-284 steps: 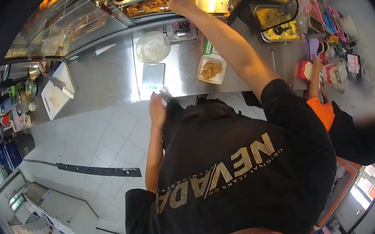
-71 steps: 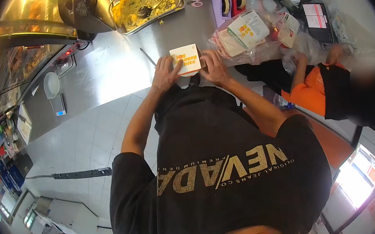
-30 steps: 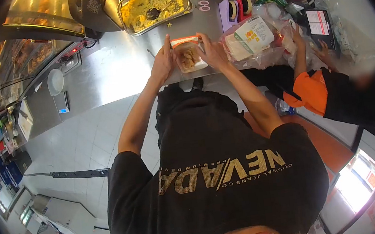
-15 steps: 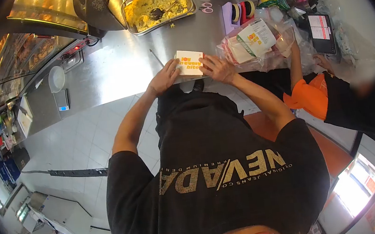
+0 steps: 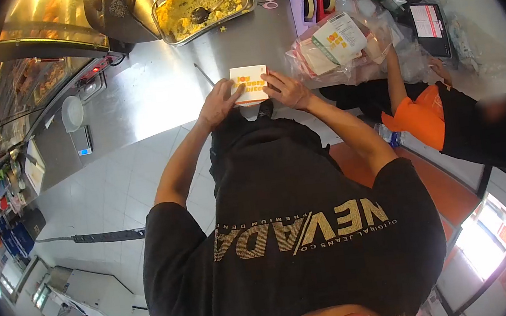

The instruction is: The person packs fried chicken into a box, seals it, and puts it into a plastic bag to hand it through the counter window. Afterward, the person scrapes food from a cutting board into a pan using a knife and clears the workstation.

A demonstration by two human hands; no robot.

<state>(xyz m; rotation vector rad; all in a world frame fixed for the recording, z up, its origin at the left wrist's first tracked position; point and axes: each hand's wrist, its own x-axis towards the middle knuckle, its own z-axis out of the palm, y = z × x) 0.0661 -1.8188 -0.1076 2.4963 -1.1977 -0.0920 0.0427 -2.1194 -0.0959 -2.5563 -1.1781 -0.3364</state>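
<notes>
A small white box with orange and yellow lettering (image 5: 249, 82) lies at the front edge of the steel counter (image 5: 157, 87), its lid down. My left hand (image 5: 219, 102) holds the box's left side, with the thumb on the lid. On the other side, my right hand (image 5: 287, 89) grips the right edge, fingertips on the lid's top. A thin metal utensil (image 5: 203, 74) lies just beyond my left hand. Right of my right hand is a plastic bag of flat packaging (image 5: 328, 49).
A tray of yellow food (image 5: 202, 11) with a ladle stands behind. Pink scissors (image 5: 268, 2), tape dispensers (image 5: 305, 11) and a tablet (image 5: 428, 22) are at right. A co-worker in orange and black (image 5: 449, 123) reaches toward the bags. At left are a scale (image 5: 81, 140) and bowl (image 5: 72, 113).
About a second ago the box was open with food showing; its lid is now down. My hands have moved from the raised lid to the closed box's sides.
</notes>
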